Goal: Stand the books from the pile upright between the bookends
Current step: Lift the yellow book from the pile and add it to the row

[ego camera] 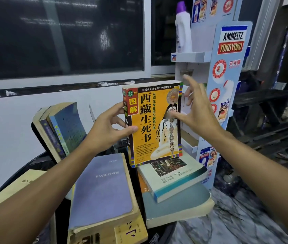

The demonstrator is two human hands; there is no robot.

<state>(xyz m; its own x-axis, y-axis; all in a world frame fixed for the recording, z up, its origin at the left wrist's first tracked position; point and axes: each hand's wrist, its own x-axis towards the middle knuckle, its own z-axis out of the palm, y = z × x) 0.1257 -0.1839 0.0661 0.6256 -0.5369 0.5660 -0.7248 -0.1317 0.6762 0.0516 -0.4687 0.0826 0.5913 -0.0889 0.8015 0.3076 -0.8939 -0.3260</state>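
Fingers (pixel 118 110) of your left hand (pixel 108 128) clamp the upright yellow book (pixel 154 131); your right hand (pixel 198 111) hovers spread beside it; leaning books (pixel 64 127) stand left.

Orange-yellow book (pixel 152 124); lilac book (pixel 102 191); pale green book (pixel 173 175).

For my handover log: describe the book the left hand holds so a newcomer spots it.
Find the tall blue-and-white Ammeltz display rack at right. Just left of it, the left hand grips an upright orange book by its spine, above a pale green book. Only it faces you with big black Chinese characters and a seated white figure.
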